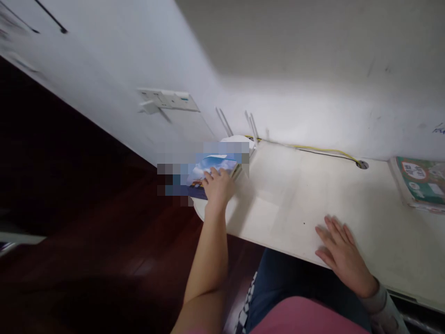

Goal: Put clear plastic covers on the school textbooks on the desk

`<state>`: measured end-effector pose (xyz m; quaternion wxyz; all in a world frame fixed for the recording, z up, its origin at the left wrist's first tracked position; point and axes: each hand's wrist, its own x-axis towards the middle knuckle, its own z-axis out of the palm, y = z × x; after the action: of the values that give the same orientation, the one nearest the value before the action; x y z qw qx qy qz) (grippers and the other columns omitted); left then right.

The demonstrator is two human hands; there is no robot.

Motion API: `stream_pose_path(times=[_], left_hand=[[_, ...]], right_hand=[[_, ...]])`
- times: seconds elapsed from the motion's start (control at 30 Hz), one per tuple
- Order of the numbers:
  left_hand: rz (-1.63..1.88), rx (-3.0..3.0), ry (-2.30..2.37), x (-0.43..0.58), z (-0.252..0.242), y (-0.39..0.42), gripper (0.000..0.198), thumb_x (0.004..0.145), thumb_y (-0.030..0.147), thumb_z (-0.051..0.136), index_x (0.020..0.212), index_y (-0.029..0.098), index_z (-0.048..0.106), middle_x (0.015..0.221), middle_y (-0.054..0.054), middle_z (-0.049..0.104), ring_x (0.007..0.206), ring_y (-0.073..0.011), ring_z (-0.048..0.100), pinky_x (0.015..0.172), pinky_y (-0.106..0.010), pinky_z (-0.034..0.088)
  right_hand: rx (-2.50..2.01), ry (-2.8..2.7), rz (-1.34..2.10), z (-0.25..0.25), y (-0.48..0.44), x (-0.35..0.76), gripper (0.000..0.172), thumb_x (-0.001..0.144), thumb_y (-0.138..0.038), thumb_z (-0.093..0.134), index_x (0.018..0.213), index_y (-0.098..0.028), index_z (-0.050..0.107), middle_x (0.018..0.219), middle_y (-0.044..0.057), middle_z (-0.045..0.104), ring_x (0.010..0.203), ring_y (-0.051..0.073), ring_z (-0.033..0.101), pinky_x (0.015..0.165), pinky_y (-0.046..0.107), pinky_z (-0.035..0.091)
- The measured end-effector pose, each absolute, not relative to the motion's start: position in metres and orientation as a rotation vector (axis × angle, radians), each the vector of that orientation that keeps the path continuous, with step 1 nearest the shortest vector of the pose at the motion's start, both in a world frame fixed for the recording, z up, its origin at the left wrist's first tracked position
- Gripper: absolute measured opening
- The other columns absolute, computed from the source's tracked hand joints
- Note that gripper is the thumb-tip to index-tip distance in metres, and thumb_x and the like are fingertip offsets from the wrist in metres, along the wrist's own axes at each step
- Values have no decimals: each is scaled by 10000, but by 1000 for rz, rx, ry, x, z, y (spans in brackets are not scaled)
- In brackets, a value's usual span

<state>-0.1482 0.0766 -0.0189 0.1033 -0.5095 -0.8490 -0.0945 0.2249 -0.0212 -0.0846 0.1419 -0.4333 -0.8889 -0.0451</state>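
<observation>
A book with a blue, cloudy-sky cover lies on top of other books at the left end of the white desk. Over its near right part rests my left hand, fingers apart on the cover. Pixel blocks hide some of what surrounds the book. My right hand lies near the desk's front edge with its fingers spread and holds nothing. At the far right sits a stack with a green-covered book on top.
A white router-like device with antennas stands against the wall behind the books. Yellow and black cables run along the wall to a desk hole. A wall socket holds a white plug.
</observation>
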Motion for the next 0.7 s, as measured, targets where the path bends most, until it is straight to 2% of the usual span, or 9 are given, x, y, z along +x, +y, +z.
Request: stream_pose_path(times=[0.17, 0.47, 0.6, 0.7], left_hand=[[-6, -1500, -2534, -159, -25, 74, 468, 853, 218, 372, 1252, -13, 450, 1298, -309, 453, 1208, -389, 437, 933, -485, 368], [143, -1642, -2620, -174, 5, 78, 404, 888, 328, 324, 1049, 95, 613, 1004, -216, 655, 908, -326, 635, 751, -401, 470], [33, -1468, -2605, -179, 38, 68, 420, 911, 256, 250, 1135, 71, 553, 968, -239, 661, 886, -327, 645, 720, -403, 473], [-166, -1246, -2573, -174, 70, 46, 387, 908, 263, 303, 1158, 95, 546, 908, -190, 677, 849, -307, 651, 726, -408, 479]], right_hand=[[-1278, -2589, -99, -95, -20, 221, 461, 911, -484, 408, 1316, -276, 484, 1444, 106, 395, 1331, 316, 331, 1023, 544, 301], [-1302, -2591, -88, -93, -15, 208, 474, 897, -478, 443, 1325, -275, 477, 1426, 122, 419, 1318, 339, 347, 1023, 552, 294], [-1298, -2602, -50, -90, -12, 198, 479, 893, -470, 456, 1331, -275, 467, 1436, 129, 403, 1322, 343, 338, 1029, 557, 283], [-1318, -2608, -5, -87, -9, 187, 455, 899, -440, 456, 1319, -266, 481, 1439, 133, 396, 1326, 345, 330, 1034, 561, 274]])
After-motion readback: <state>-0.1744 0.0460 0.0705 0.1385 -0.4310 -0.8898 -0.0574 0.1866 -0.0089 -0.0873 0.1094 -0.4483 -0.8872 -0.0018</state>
